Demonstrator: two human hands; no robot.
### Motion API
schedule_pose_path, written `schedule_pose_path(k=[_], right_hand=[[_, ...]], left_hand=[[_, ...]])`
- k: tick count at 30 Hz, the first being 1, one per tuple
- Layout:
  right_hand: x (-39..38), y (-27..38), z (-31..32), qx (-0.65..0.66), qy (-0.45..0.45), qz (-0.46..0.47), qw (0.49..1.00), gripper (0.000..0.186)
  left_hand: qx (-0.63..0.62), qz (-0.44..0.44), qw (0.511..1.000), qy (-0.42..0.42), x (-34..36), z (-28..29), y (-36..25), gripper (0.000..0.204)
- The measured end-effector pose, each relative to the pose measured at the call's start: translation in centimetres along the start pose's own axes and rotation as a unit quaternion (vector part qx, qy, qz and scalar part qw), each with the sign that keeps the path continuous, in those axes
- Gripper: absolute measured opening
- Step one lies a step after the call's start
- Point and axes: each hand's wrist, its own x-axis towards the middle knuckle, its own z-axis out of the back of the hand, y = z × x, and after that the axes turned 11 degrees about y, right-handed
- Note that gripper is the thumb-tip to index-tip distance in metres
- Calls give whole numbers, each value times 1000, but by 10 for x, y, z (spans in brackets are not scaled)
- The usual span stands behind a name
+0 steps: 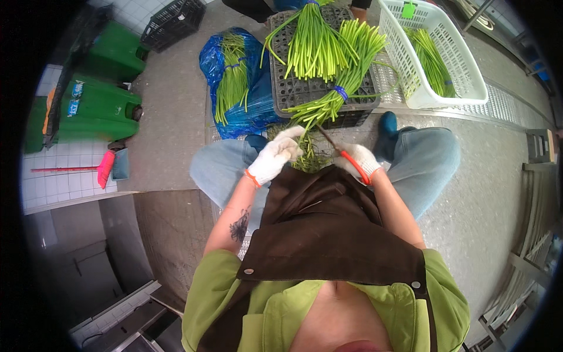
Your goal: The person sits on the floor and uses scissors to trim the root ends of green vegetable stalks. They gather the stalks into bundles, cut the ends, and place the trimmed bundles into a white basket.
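Observation:
My left hand [278, 157], in a white glove with an orange cuff, has its fingers loosely apart beside the hanging stalk ends. I see no thing clearly held in it. Closed round the red handles of a pair of scissors [327, 137] is my right hand [365, 158], gloved the same way. The blades point up and left at a bundle of green garlic scapes [321, 108], tied with a blue-purple band. That bundle lies over the front edge of an upturned black crate [287, 82]. A second bundle of garlic scapes [314, 50] lies behind it. Loose trimmings [314, 158] lie between my knees.
To the right, a white basket [416, 94] holds another bundle. On the left, a blue plastic bag [252, 111] has a banded bundle on it. Green bins [99, 111], a pink broom [106, 169] and a black crate [171, 24] stand farther left. Another person's hand [358, 13] shows beyond the crate.

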Motion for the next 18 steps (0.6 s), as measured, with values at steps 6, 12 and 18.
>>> schedule_pose_path(k=[6, 12, 18], right_hand=[[7, 3, -7, 118, 71, -52, 989, 30], [12, 7, -8, -68, 19, -53, 996, 30], [10, 7, -4, -40, 24, -56, 997, 29]], left_hand=[[-38, 59, 995, 77, 5, -10, 7, 39], [18, 127, 992, -9, 6, 1, 28, 27], [118, 160, 979, 36, 26, -8, 34, 27]])
